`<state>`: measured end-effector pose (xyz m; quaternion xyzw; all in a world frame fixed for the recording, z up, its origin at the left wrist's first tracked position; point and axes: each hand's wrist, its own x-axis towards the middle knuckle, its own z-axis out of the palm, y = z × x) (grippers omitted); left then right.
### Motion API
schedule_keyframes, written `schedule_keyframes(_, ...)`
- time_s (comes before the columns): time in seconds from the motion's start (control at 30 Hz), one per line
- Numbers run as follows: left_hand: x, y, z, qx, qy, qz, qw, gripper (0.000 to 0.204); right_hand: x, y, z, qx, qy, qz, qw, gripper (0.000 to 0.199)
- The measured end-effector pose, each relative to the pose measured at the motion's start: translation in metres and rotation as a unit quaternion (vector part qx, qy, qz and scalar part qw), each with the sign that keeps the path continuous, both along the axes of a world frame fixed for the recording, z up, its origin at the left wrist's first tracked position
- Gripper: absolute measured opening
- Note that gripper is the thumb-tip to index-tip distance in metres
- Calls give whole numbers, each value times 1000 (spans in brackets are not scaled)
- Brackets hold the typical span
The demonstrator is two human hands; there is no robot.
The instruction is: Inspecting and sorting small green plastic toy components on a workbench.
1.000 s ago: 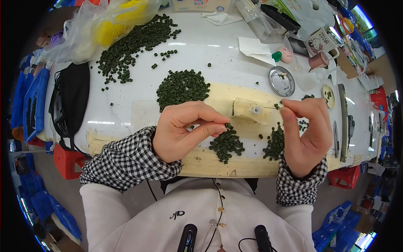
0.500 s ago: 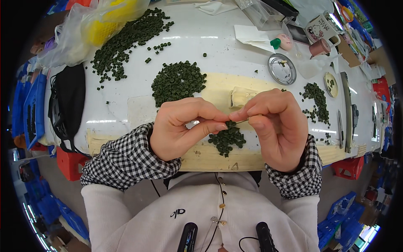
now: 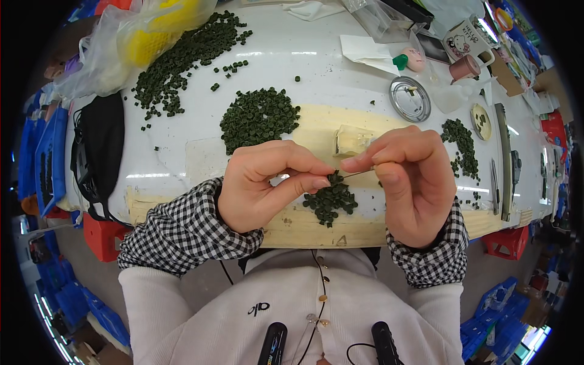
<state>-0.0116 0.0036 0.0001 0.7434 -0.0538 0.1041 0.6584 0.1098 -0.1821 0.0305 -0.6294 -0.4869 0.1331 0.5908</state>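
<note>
My left hand (image 3: 267, 182) is closed in a pinch, thumb against forefinger, on a small dark green piece (image 3: 332, 175) that shows only in part. Opposite it, my right hand (image 3: 420, 185) pinches a thin needle-like rod (image 3: 360, 173), whose tip points at the piece; whether they touch I cannot tell. Below the fingertips lies a little heap of green pieces (image 3: 330, 205) at the table's near edge. A larger round heap (image 3: 258, 118) of the same pieces sits beyond my left hand. Just past my right fingers stands a small cream block (image 3: 351, 140).
More green pieces (image 3: 188, 52) spread at the far left by a plastic bag (image 3: 109, 58). A black pouch (image 3: 100, 146) lies left. To the right are a round metal lid (image 3: 409, 100), a scattered green pile (image 3: 460, 140), a small dish (image 3: 480, 121), tweezers (image 3: 494, 182) and a mug (image 3: 465, 42).
My right hand has drawn slightly to the right, away from the left fingertips, and more of the thin rod shows between them. My left hand has stayed in place.
</note>
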Motion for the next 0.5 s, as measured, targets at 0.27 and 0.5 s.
schedule_keyframes(0.27, 0, 0, -1, -19, 1, -1, 1000, 16, 22, -3, -8, -85, -273, -209, 935, 11)
schedule_keyframes(0.5, -1, 0, 1, -19, 6, 10, 1000, 16, 21, -2, -7, -105, -343, -213, 909, 18)
